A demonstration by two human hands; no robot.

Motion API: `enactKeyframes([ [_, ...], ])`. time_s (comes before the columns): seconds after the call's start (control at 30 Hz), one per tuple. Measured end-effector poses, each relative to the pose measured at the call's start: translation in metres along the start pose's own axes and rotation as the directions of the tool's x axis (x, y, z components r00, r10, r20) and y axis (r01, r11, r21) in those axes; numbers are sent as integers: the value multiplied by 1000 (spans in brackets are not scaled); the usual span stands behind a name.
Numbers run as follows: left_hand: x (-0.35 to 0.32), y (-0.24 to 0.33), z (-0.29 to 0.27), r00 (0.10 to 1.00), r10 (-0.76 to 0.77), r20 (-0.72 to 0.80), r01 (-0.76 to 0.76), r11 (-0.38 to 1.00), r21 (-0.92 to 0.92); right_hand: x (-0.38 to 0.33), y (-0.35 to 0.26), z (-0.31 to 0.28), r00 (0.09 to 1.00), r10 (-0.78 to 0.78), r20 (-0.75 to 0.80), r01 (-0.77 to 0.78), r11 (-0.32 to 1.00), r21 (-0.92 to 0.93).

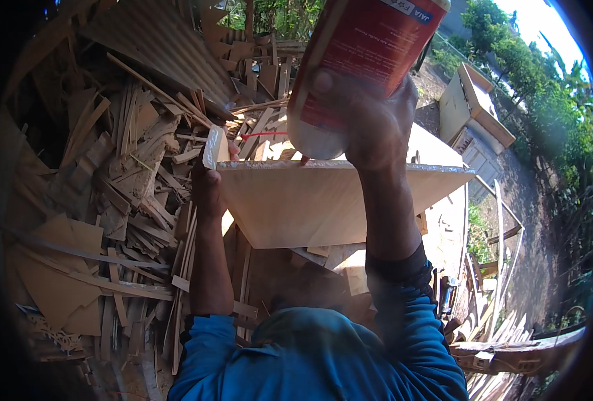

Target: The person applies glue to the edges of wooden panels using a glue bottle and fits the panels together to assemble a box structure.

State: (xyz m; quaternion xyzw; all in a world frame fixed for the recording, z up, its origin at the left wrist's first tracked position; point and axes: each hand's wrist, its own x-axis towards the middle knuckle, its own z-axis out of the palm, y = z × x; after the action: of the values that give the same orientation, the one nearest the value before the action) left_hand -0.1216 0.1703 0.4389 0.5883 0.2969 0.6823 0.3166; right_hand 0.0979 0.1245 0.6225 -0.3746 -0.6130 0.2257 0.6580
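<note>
Blue shirt [310, 357] closest, along the lower edge, both sleeved arms reaching up from it. Right hand [378, 127] raised, closed round the body of a red-and-pale bottle [366, 57]; thumb across the label, bottle tilted, print upside down, its lower end just above the board's edge or behind it, cannot tell which. Pale wooden board [303, 207] below, spanning the space between the two forearms, face toward the wearer, a whitish, shiny coating along its top edge. Left hand [208, 190] closed on the board's left corner, thumb on the near side, fingers partly hidden; a short side piece [214, 148] rises there, its edge also coated white. Beyond, to the left: heaped scrap wood [132, 200], then a corrugated sheet [166, 53] leaning over it. Farther right, a pale wooden box [467, 110] on the ground; green trees [537, 87] behind.
</note>
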Motion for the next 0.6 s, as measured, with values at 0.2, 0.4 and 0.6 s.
enactKeyframes([
  [0.2, -5, -3, 2, 994, -106, 32, 110, 947, -301, -3, -7, 23, 992, 125, 11, -124, 963, 238],
  [0.4, -4, -10, -5, 986, -124, 111, 157, 913, -377, -3, 2, 42, 995, 95, -1, -92, 960, 263],
  [0.6, -3, -13, -1, 993, -84, 83, 107, 936, -334, -4, 5, 56, 995, 99, -7, -92, 948, 306],
])
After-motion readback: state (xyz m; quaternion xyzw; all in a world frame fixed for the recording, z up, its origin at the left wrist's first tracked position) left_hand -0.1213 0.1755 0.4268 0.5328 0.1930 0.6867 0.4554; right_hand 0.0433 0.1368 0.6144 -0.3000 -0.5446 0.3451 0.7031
